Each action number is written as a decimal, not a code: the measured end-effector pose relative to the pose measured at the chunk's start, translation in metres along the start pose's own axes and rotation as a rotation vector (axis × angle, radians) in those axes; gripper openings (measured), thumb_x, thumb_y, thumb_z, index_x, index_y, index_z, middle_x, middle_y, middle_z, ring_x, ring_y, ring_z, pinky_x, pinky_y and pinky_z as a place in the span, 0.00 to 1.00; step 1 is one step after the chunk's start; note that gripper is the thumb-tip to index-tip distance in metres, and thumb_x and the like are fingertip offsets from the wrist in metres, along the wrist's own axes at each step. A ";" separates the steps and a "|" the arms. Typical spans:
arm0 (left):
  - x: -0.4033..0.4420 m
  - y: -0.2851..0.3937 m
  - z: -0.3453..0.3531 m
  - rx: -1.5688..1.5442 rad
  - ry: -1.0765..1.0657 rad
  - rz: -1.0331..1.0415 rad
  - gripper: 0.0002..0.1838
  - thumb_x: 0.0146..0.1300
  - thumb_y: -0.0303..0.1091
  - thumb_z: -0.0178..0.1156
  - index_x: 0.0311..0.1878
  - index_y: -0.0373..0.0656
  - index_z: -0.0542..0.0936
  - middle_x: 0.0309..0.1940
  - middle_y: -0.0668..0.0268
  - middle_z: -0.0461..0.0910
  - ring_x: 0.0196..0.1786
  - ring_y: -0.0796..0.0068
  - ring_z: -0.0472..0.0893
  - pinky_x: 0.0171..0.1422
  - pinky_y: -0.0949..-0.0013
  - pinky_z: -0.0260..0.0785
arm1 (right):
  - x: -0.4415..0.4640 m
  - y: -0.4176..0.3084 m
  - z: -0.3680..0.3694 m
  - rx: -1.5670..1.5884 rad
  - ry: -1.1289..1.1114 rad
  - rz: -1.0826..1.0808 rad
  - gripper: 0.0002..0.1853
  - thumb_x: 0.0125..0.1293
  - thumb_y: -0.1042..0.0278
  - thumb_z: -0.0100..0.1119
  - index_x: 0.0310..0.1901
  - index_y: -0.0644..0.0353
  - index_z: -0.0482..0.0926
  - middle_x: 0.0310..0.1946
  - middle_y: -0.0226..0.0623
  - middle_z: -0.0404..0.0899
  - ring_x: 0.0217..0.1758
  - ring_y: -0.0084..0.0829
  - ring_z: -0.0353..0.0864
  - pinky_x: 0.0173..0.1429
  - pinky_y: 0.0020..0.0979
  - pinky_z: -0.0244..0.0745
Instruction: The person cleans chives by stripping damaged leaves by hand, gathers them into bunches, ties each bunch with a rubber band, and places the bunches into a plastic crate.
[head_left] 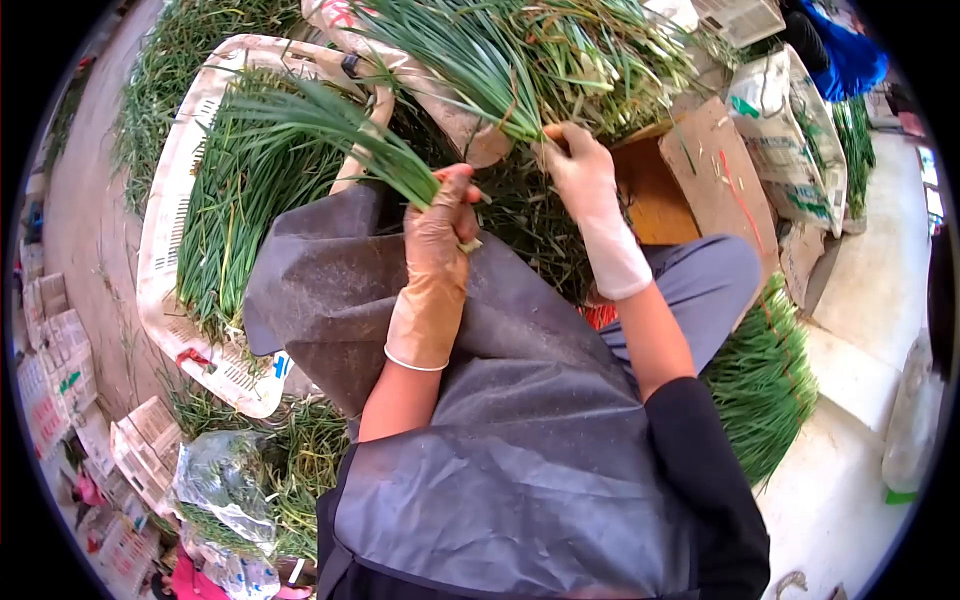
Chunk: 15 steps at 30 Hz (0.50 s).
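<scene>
My left hand (438, 225), in a stained, see-through glove, is closed round the pale ends of a bunch of green stalks (350, 145). The leaves of this bunch fan out to the upper left, over a white crate (155, 235) filled with more green stalks (225, 210). To the right, my right hand (580, 170), in a whitish glove, has its fingers pinched at the lower end of some long green stalks (470, 75). These lie beside a large heap of stalks (600, 60) at the top. The two hands are apart.
A dark apron (500, 480) covers my lap. An open cardboard box (700, 170) stands right of my right hand, with green bundles (765, 380) below it. A white sack (785, 140) is at the upper right. Loose leaves (310, 460) and a plastic bag (225, 485) lie lower left.
</scene>
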<state>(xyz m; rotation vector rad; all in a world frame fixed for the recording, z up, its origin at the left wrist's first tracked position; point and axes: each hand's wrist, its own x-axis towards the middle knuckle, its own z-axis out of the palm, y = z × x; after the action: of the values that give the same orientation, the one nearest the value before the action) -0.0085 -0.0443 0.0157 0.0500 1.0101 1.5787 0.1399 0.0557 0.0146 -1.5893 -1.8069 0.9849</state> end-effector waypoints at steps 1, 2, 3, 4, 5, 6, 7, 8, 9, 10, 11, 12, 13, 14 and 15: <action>0.002 -0.002 0.007 0.017 0.046 -0.015 0.09 0.58 0.35 0.64 0.40 0.44 0.77 0.25 0.69 0.77 0.15 0.87 0.61 0.17 0.80 0.49 | -0.009 -0.004 0.003 0.149 -0.011 -0.073 0.09 0.56 0.72 0.62 0.39 0.61 0.77 0.30 0.32 0.78 0.31 0.24 0.75 0.38 0.24 0.70; 0.000 -0.005 0.012 0.044 0.098 -0.052 0.09 0.57 0.34 0.64 0.40 0.44 0.77 0.24 0.70 0.78 0.15 0.87 0.61 0.18 0.80 0.49 | -0.025 -0.006 0.006 0.299 -0.019 -0.121 0.08 0.57 0.76 0.61 0.40 0.63 0.77 0.30 0.26 0.76 0.32 0.15 0.71 0.38 0.18 0.67; -0.001 -0.007 0.019 0.048 0.182 -0.070 0.10 0.56 0.34 0.65 0.40 0.44 0.77 0.22 0.72 0.76 0.15 0.87 0.62 0.18 0.80 0.50 | -0.039 -0.013 0.007 0.412 -0.083 -0.108 0.07 0.59 0.80 0.59 0.39 0.64 0.76 0.30 0.23 0.75 0.32 0.13 0.69 0.38 0.17 0.67; 0.002 -0.012 0.016 0.054 0.185 -0.070 0.10 0.56 0.34 0.65 0.40 0.44 0.77 0.22 0.72 0.76 0.15 0.87 0.62 0.18 0.80 0.50 | -0.048 -0.011 0.012 0.499 -0.148 -0.153 0.07 0.59 0.78 0.60 0.39 0.64 0.76 0.29 0.23 0.74 0.31 0.12 0.68 0.38 0.17 0.67; 0.007 -0.020 0.010 0.051 0.179 -0.102 0.10 0.56 0.34 0.65 0.40 0.44 0.77 0.20 0.73 0.75 0.15 0.87 0.63 0.17 0.80 0.51 | -0.057 -0.010 0.015 0.449 -0.211 -0.099 0.08 0.59 0.76 0.61 0.39 0.64 0.76 0.29 0.25 0.75 0.32 0.13 0.70 0.38 0.18 0.68; 0.007 -0.025 0.007 0.047 0.177 -0.138 0.11 0.55 0.35 0.66 0.39 0.44 0.77 0.19 0.74 0.73 0.15 0.86 0.64 0.17 0.79 0.51 | -0.065 -0.006 0.016 0.396 -0.275 -0.040 0.08 0.59 0.73 0.62 0.39 0.64 0.76 0.29 0.27 0.77 0.32 0.14 0.72 0.38 0.19 0.70; 0.008 -0.028 0.002 0.087 0.163 -0.119 0.10 0.54 0.34 0.67 0.37 0.45 0.78 0.17 0.76 0.71 0.15 0.86 0.64 0.17 0.79 0.52 | -0.065 0.001 0.018 0.286 -0.356 0.060 0.11 0.60 0.67 0.62 0.39 0.64 0.76 0.27 0.26 0.76 0.31 0.15 0.70 0.37 0.20 0.69; 0.009 -0.031 -0.002 0.088 0.163 -0.124 0.10 0.54 0.34 0.67 0.37 0.45 0.78 0.17 0.76 0.71 0.15 0.86 0.64 0.17 0.79 0.52 | -0.067 0.004 0.029 0.462 -0.284 0.105 0.12 0.60 0.63 0.62 0.37 0.63 0.76 0.26 0.24 0.75 0.29 0.15 0.68 0.35 0.21 0.66; 0.008 -0.032 -0.003 0.141 0.146 -0.128 0.08 0.55 0.33 0.66 0.37 0.45 0.78 0.19 0.76 0.72 0.16 0.86 0.65 0.18 0.80 0.52 | -0.065 0.007 0.032 0.514 -0.248 0.121 0.11 0.60 0.64 0.62 0.36 0.63 0.77 0.25 0.23 0.75 0.28 0.14 0.68 0.35 0.20 0.66; 0.008 -0.032 -0.003 0.193 0.127 -0.128 0.07 0.56 0.32 0.65 0.37 0.45 0.78 0.21 0.76 0.73 0.16 0.87 0.65 0.18 0.81 0.52 | -0.063 0.010 0.034 0.566 -0.210 0.133 0.09 0.60 0.65 0.62 0.35 0.63 0.77 0.25 0.22 0.74 0.27 0.14 0.67 0.34 0.19 0.65; 0.007 -0.033 -0.003 0.171 0.121 -0.100 0.08 0.55 0.32 0.65 0.37 0.44 0.79 0.21 0.76 0.73 0.17 0.87 0.65 0.18 0.81 0.52 | -0.063 0.012 0.035 0.567 -0.201 0.134 0.09 0.60 0.65 0.62 0.35 0.63 0.77 0.25 0.22 0.74 0.27 0.14 0.67 0.34 0.19 0.65; 0.007 -0.033 -0.002 0.174 0.116 -0.102 0.08 0.55 0.32 0.65 0.37 0.44 0.79 0.21 0.76 0.73 0.17 0.87 0.65 0.18 0.81 0.52 | -0.063 0.011 0.036 0.628 -0.179 0.164 0.09 0.60 0.65 0.62 0.34 0.62 0.78 0.26 0.21 0.75 0.28 0.13 0.67 0.36 0.18 0.64; 0.008 -0.033 -0.002 0.147 0.094 -0.081 0.08 0.55 0.32 0.65 0.37 0.43 0.79 0.21 0.76 0.73 0.17 0.87 0.65 0.18 0.81 0.52 | -0.063 0.009 0.037 0.690 -0.161 0.194 0.08 0.60 0.65 0.63 0.32 0.61 0.79 0.28 0.20 0.75 0.30 0.13 0.67 0.37 0.17 0.64; 0.007 -0.033 -0.003 0.119 0.074 -0.061 0.09 0.54 0.32 0.66 0.38 0.43 0.79 0.21 0.76 0.73 0.17 0.87 0.65 0.18 0.81 0.52 | -0.065 0.008 0.037 0.692 -0.160 0.197 0.08 0.60 0.65 0.63 0.32 0.61 0.79 0.28 0.20 0.75 0.30 0.13 0.67 0.37 0.17 0.64; 0.004 -0.033 -0.001 0.123 0.100 -0.051 0.11 0.54 0.33 0.66 0.40 0.42 0.79 0.22 0.76 0.73 0.18 0.87 0.65 0.18 0.80 0.51 | -0.067 0.004 0.037 0.761 -0.090 0.223 0.07 0.61 0.66 0.62 0.32 0.61 0.79 0.25 0.20 0.74 0.28 0.13 0.67 0.35 0.17 0.64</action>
<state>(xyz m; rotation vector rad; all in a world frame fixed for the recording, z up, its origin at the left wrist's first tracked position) 0.0157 -0.0438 -0.0068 0.0295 1.1773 1.4836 0.1239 -0.0165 -0.0058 -1.2683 -1.0885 1.6201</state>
